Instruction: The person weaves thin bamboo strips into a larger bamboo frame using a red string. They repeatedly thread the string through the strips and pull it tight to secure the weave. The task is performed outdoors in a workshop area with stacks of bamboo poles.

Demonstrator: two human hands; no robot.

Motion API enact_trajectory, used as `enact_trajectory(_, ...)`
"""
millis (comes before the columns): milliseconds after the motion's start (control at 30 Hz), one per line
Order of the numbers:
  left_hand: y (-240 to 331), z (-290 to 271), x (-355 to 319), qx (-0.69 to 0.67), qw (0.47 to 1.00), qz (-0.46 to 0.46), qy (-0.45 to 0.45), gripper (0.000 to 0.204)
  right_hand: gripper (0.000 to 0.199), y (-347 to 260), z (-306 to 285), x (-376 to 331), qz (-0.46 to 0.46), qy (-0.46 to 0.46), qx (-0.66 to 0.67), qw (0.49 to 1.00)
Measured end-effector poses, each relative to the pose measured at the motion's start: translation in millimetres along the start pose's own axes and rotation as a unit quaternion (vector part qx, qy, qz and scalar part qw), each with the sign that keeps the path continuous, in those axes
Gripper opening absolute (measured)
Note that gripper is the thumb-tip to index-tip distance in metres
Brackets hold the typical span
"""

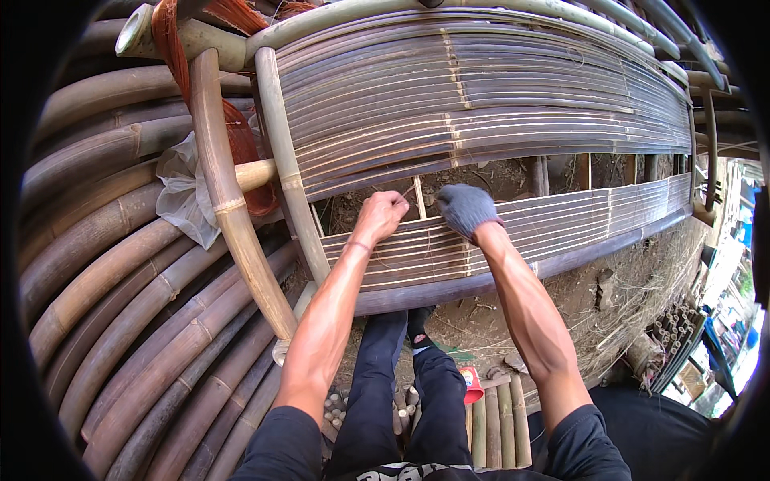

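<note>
both hands (421, 212) grip the bamboo slat panel (561, 220).

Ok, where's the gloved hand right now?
Head view, centre: the gloved right hand rests on the lower band of bamboo slats, just right of the bare left hand.

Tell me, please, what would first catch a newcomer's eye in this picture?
Most striking is the slatted bamboo panel curving across the top, with an open gap above its lower strip. At the centre, the bare left hand and the grey-gloved right hand rest on that strip's top edge. Thick bamboo poles are stacked at the left.
</note>
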State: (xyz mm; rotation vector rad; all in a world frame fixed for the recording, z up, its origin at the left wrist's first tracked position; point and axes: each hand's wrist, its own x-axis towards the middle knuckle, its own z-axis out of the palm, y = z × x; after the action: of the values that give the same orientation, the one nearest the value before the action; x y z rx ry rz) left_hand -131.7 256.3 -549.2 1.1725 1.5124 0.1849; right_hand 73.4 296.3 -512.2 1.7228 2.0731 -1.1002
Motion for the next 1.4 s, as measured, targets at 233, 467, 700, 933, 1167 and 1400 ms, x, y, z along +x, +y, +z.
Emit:
enact_trajectory(233, 64.1, -42.8, -67.2, -0.257, 0.933, -0.006, -0.252, 0.026, 0.022, -31.4, -32.5, -93.9, -0.183, 0.178, 0.135, 0.957)
enact_trajectory(467, 73.5, -43.0, -69.0, -0.249, 0.892, -0.074, -0.37, 0.025, 0.013, 13.8, -5.5, -281.3, 0.032, 0.124, 0.28, 0.951)
enact_trajectory(700, 82.0, -23.3, -59.9, -0.276, 0.938, -0.007, -0.21, 0.037, 0.014, 88.7, -35.4, -413.5, 0.325, 0.274, 0.671, 0.608)
enact_trajectory(933, 21.2, 4.0, -40.3, 0.127, 0.99, 0.032, 0.062, 0.046, 0.029, 285.8, 14.5, -772.2, 0.586, 0.151, 0.119, 0.787)
enact_trajectory(1167, 10.0, 27.4, -56.2, 0.255, 0.961, 0.105, 0.021, 0.056, 0.035, 216.9, 8.2, -621.6, 0.662, -0.049, -0.22, 0.715)
enact_trajectory(1400, 8.5, 19.1, -40.3, 0.247, 0.964, 0.065, -0.072, 0.066, 0.041, 26.6, 18.0, -195.6, 0.13, 0.206, 0.024, 0.97)
